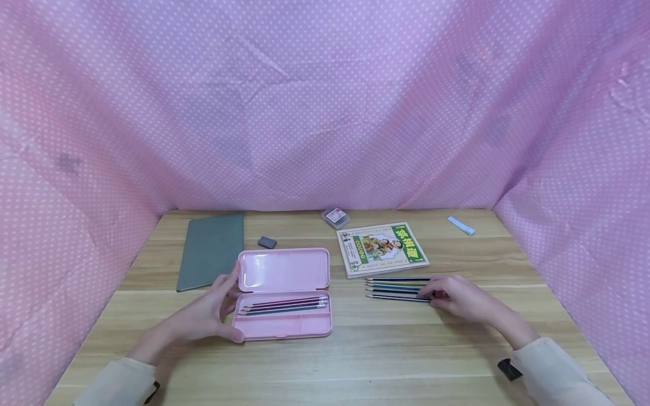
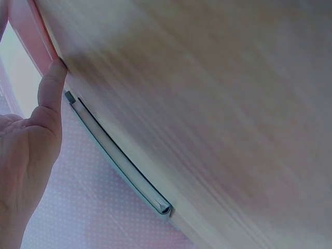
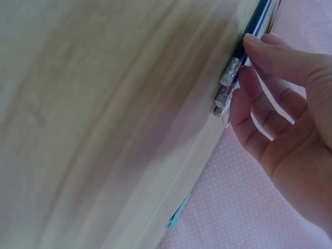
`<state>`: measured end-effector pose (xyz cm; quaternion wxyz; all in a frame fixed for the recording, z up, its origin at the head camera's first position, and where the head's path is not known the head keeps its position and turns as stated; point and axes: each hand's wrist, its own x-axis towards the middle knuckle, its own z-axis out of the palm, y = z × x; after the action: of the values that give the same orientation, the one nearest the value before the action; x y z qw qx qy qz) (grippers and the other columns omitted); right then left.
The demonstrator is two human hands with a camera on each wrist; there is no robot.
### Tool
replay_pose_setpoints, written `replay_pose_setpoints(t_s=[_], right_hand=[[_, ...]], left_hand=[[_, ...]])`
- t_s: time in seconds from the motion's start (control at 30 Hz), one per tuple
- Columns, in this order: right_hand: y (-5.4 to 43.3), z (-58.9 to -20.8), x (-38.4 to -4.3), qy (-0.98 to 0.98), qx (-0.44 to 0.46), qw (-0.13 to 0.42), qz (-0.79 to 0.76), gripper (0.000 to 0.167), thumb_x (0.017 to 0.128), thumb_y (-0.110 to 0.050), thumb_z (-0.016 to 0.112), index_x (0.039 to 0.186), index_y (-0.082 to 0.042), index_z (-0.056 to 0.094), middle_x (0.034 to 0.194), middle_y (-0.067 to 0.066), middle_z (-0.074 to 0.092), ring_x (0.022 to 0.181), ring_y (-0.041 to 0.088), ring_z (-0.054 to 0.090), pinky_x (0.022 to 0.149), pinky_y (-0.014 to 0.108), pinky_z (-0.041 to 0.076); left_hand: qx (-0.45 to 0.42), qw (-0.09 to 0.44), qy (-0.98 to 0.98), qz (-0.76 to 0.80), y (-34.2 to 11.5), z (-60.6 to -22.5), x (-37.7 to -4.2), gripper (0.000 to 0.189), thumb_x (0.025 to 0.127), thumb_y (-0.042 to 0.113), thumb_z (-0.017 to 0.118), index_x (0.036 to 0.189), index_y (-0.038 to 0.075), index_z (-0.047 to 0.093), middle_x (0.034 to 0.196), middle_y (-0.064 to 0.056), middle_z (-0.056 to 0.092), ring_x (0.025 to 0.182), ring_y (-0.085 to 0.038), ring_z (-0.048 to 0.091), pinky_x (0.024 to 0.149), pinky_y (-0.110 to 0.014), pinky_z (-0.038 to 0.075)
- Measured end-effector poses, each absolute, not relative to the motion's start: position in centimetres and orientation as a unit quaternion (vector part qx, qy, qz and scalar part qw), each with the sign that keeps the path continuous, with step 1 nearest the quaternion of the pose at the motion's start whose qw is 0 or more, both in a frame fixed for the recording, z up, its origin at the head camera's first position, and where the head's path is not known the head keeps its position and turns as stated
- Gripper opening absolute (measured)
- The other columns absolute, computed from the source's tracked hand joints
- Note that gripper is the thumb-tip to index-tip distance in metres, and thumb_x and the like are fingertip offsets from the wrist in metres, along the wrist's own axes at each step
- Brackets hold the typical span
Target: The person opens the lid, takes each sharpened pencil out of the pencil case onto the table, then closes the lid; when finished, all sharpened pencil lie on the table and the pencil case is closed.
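place: study-desk setup, wider room hidden | back and sides: closed off by pink dotted cloth [image 1: 325,113] | surface: wood-grain table [image 1: 355,361] | study setting shown by: book [image 1: 383,249], notebook [image 1: 212,248], pencils [image 1: 391,287] and pencil case [image 1: 266,325] laid out

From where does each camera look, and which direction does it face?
Head: worn on the head, facing forward and down at the table; left hand, right hand and both sleeves show.
Left wrist: worn there, facing pink case and notebook; left hand shows.
Right wrist: worn there, facing loose pencils; right hand shows.
Head and right wrist share the loose pencils.
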<state>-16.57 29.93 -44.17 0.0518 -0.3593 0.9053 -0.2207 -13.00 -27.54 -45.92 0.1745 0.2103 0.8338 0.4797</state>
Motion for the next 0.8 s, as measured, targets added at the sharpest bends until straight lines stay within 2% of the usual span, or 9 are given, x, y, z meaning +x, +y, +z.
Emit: replay_pose_setpoints(t_s=[0.2, 0.43, 0.67, 0.8], right_hand=[[29.8, -43.9, -16.6, 0.905, -0.359, 0.05, -0.224, 0.03, 0.085, 0.004, 0.077, 0.111, -0.011, 0.077, 0.104, -0.002, 0.071, 0.091, 0.012, 0.067, 0.076, 0.035, 0.062], [28.8, -43.1, -16.8, 0.9, -0.375, 0.017, -0.221, 0.03, 0.085, 0.004, 0.076, 0.112, -0.006, 0.075, 0.103, 0.002, 0.074, 0.09, 0.011, 0.068, 0.075, 0.034, 0.063], [25.4, -40.9, -16.7, 0.895, -0.396, 0.005, -0.204, 0.035, 0.089, 0.0, 0.075, 0.123, -0.005, 0.071, 0.094, -0.004, 0.071, 0.085, 0.005, 0.064, 0.071, 0.03, 0.061], [23.1, -39.9, -16.6, 0.894, -0.404, 0.005, -0.194, 0.031, 0.091, -0.006, 0.075, 0.122, -0.008, 0.072, 0.097, -0.006, 0.07, 0.083, 0.002, 0.06, 0.069, 0.026, 0.059]], left_hand=[[0.209, 0.174, 0.834, 0.481, -27.6, -45.8, -13.0, 0.146, 0.066, 0.028, 0.097, 0.162, 0.027, -0.014, 0.146, -0.016, 0.022, 0.135, -0.036, 0.042, 0.113, -0.042, 0.036], [0.211, 0.172, 0.834, 0.481, -27.6, -45.8, -12.9, 0.146, 0.066, 0.028, 0.097, 0.161, 0.027, -0.014, 0.147, -0.016, 0.022, 0.135, -0.037, 0.042, 0.113, -0.042, 0.036], [0.212, 0.169, 0.833, 0.482, -27.5, -45.8, -12.8, 0.147, 0.065, 0.028, 0.097, 0.162, 0.024, -0.014, 0.147, -0.018, 0.021, 0.135, -0.038, 0.042, 0.113, -0.04, 0.036], [0.215, 0.172, 0.828, 0.488, -27.5, -45.8, -12.9, 0.147, 0.066, 0.026, 0.097, 0.162, 0.026, -0.014, 0.144, -0.017, 0.024, 0.136, -0.039, 0.042, 0.113, -0.04, 0.036]])
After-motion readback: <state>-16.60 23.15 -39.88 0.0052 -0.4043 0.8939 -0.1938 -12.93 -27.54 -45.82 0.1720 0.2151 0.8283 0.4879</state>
